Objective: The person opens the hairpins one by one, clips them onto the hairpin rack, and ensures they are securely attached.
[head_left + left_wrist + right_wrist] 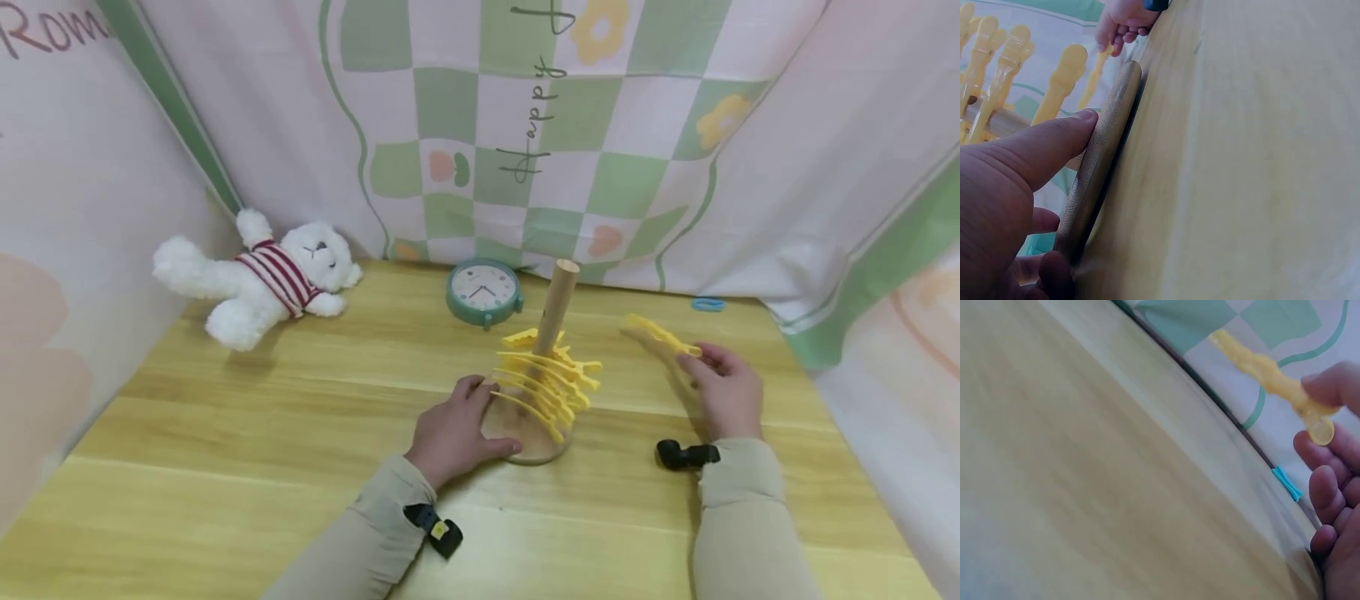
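A wooden stand has an upright post (557,304) on a round base (528,452). Several yellow hair clips (542,398) are on the post, one above another, sticking out sideways. My left hand (456,433) grips the base at its left edge; in the left wrist view its thumb lies against the rim (1094,159), while the other fingers are partly hidden. To the right of the stand, my right hand (727,393) pinches a single yellow hair clip (660,333) by one end. The clip's long part points away toward the back left, apart from the post.
A round green clock (483,292) lies behind the stand. At the back left is a white plush bear (277,275) in a striped shirt. A small blue loop-shaped item (708,305) lies near the table's back edge, by the printed curtain (510,117).
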Action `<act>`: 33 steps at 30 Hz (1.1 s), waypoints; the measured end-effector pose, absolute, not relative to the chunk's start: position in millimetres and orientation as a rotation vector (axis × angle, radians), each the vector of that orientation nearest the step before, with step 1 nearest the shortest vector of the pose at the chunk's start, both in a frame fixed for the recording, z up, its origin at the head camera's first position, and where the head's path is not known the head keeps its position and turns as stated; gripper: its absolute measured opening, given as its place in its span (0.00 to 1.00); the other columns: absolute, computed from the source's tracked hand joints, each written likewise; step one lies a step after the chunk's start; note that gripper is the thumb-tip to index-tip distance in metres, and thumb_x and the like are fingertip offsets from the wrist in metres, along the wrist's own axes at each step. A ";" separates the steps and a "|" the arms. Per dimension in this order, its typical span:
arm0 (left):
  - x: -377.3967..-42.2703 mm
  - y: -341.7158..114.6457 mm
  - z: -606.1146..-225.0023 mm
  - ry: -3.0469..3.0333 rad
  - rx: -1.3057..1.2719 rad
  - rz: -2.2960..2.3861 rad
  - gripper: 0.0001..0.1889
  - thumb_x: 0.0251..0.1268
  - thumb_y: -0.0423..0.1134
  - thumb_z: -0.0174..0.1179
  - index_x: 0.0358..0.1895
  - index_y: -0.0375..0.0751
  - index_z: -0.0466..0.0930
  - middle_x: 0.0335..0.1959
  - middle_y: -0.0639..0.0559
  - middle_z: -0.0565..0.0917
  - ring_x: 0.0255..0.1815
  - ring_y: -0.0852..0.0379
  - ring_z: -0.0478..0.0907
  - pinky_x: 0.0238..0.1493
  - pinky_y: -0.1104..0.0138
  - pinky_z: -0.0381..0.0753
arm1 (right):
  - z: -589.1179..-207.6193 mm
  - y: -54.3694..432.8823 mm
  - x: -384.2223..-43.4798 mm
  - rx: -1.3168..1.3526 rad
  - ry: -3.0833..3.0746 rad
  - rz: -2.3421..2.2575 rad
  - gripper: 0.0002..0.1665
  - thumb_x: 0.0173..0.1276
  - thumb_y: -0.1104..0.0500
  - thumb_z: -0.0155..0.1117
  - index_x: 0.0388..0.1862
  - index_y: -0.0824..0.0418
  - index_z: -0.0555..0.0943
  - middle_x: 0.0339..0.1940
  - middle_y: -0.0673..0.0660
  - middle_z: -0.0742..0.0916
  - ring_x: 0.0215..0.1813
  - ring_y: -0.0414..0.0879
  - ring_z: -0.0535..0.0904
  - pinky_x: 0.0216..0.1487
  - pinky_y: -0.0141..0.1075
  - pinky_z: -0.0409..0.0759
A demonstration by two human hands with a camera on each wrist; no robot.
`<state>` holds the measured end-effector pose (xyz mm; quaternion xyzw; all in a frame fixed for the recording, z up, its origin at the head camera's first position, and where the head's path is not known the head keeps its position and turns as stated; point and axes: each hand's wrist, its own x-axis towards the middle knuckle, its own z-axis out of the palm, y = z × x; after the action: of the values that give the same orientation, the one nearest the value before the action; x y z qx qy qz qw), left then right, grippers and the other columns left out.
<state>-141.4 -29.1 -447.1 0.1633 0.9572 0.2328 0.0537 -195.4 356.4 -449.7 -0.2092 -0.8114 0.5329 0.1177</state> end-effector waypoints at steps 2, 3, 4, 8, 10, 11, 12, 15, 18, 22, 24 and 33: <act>-141.6 -28.1 -446.5 2.904 0.504 0.713 0.46 0.52 0.73 0.65 0.72 0.50 0.70 0.73 0.47 0.66 0.41 0.48 0.82 0.31 0.60 0.78 | -448.0 357.4 -192.9 -0.640 -2.319 1.621 0.22 0.63 0.48 0.75 0.54 0.50 0.83 0.36 0.42 0.83 0.34 0.37 0.78 0.33 0.24 0.77; -141.8 -27.6 -446.0 2.903 0.508 0.713 0.46 0.53 0.73 0.65 0.72 0.50 0.70 0.73 0.46 0.66 0.42 0.48 0.82 0.32 0.60 0.78 | -447.0 357.7 -192.0 -0.643 -2.290 1.649 0.19 0.62 0.49 0.76 0.51 0.48 0.83 0.36 0.42 0.83 0.33 0.37 0.78 0.32 0.24 0.77; -142.0 -27.1 -445.7 2.900 0.510 0.715 0.46 0.53 0.72 0.65 0.72 0.50 0.70 0.74 0.46 0.65 0.42 0.48 0.82 0.32 0.59 0.78 | -445.9 357.6 -191.2 -0.639 -2.250 1.692 0.17 0.62 0.50 0.77 0.48 0.47 0.83 0.35 0.43 0.83 0.33 0.37 0.79 0.32 0.24 0.77; -142.5 -26.9 -444.3 2.903 0.505 0.722 0.46 0.53 0.72 0.65 0.72 0.50 0.70 0.73 0.46 0.66 0.44 0.47 0.82 0.33 0.58 0.79 | -440.9 353.2 -190.8 -0.584 -2.098 1.839 0.16 0.58 0.56 0.80 0.43 0.51 0.84 0.33 0.44 0.85 0.31 0.37 0.79 0.31 0.24 0.78; -142.5 -27.5 -444.6 2.902 0.501 0.726 0.46 0.53 0.72 0.65 0.72 0.50 0.70 0.73 0.46 0.66 0.44 0.47 0.82 0.33 0.58 0.79 | -437.7 348.7 -191.1 -0.549 -2.023 1.903 0.15 0.57 0.59 0.80 0.43 0.53 0.85 0.32 0.44 0.86 0.31 0.37 0.79 0.31 0.24 0.78; -142.4 -27.8 -444.9 2.902 0.499 0.727 0.46 0.52 0.72 0.65 0.72 0.50 0.70 0.73 0.47 0.66 0.45 0.47 0.82 0.33 0.58 0.79 | -436.1 346.3 -191.2 -0.525 -1.990 1.933 0.15 0.57 0.60 0.80 0.43 0.55 0.86 0.32 0.45 0.87 0.32 0.37 0.79 0.31 0.25 0.78; -142.3 -28.2 -445.2 2.901 0.497 0.726 0.46 0.52 0.72 0.65 0.72 0.50 0.70 0.73 0.47 0.66 0.45 0.47 0.82 0.33 0.59 0.79 | -433.7 344.1 -190.7 -0.491 -1.978 1.948 0.15 0.58 0.61 0.79 0.43 0.56 0.86 0.32 0.46 0.87 0.33 0.37 0.79 0.32 0.25 0.78; -142.0 -29.4 -445.9 2.902 0.496 0.727 0.46 0.52 0.72 0.65 0.72 0.50 0.70 0.74 0.47 0.65 0.45 0.47 0.82 0.32 0.59 0.78 | -423.9 336.0 -188.0 -0.380 -1.914 2.006 0.13 0.59 0.64 0.77 0.43 0.60 0.87 0.32 0.47 0.88 0.34 0.38 0.79 0.35 0.25 0.77; -142.2 -30.4 -447.3 2.906 0.496 0.721 0.46 0.52 0.73 0.65 0.71 0.50 0.70 0.73 0.47 0.66 0.44 0.47 0.82 0.32 0.59 0.78 | -409.2 327.3 -183.3 -0.225 -1.857 2.044 0.11 0.60 0.68 0.75 0.43 0.64 0.88 0.33 0.49 0.89 0.35 0.39 0.81 0.38 0.25 0.78; -142.4 -31.1 -449.2 2.904 0.491 0.717 0.46 0.52 0.73 0.65 0.72 0.51 0.70 0.73 0.47 0.65 0.44 0.48 0.82 0.33 0.59 0.78 | -387.6 315.9 -175.9 0.003 -1.788 2.088 0.11 0.61 0.76 0.70 0.43 0.71 0.86 0.36 0.52 0.90 0.36 0.39 0.83 0.40 0.25 0.80; -142.3 -31.2 -449.1 2.902 0.492 0.715 0.46 0.52 0.73 0.65 0.72 0.51 0.70 0.74 0.47 0.65 0.44 0.48 0.82 0.33 0.59 0.78 | -376.8 310.8 -170.9 0.093 -1.797 2.081 0.12 0.61 0.77 0.68 0.44 0.73 0.85 0.37 0.53 0.90 0.37 0.40 0.84 0.41 0.25 0.81; -141.3 -30.9 -446.9 2.895 0.485 0.729 0.46 0.52 0.72 0.66 0.72 0.50 0.70 0.73 0.47 0.66 0.46 0.46 0.82 0.35 0.56 0.79 | -341.6 287.4 -146.5 0.272 -1.863 2.047 0.16 0.57 0.81 0.68 0.45 0.76 0.84 0.38 0.54 0.90 0.39 0.41 0.85 0.43 0.27 0.82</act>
<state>-141.3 -30.9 -446.9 0.1600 0.9556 0.2405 0.0583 -146.5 287.4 -341.6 0.0962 -0.6590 0.7241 0.1790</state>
